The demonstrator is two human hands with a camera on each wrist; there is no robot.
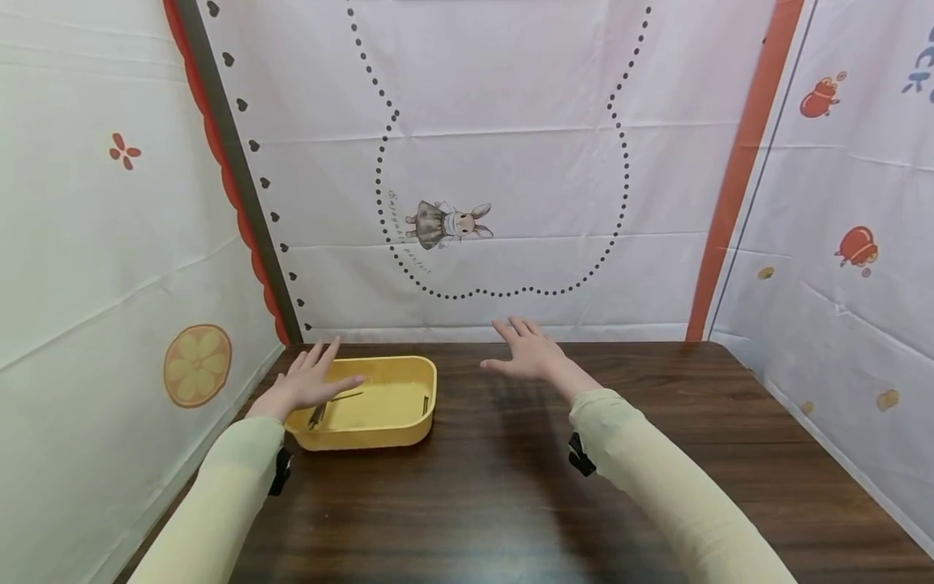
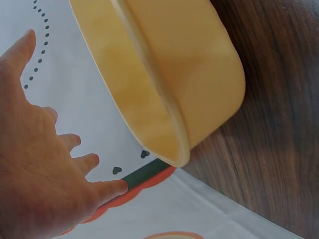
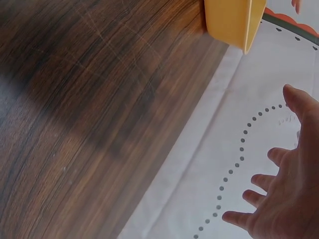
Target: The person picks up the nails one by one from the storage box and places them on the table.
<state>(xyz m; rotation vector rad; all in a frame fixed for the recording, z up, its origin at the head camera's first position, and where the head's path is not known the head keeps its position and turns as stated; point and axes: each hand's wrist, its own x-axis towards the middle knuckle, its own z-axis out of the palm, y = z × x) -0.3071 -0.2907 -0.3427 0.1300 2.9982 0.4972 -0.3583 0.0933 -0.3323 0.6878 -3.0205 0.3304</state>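
The left hand [image 1: 308, 383] hangs over the yellow tub [image 1: 365, 440] on the table [image 1: 481, 503], the right hand [image 1: 534, 357] apart from it, both with fingers wide and empty; a low left-hand sweep could catch the rim [image 1: 435, 381], spilling the dark sticks [image 1: 317, 415]

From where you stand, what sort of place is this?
Probably a small screened-off work booth: a dark wood-grain table enclosed by printed fabric sheets on three sides, with a shallow yellow bin holding a few thin dark pieces.
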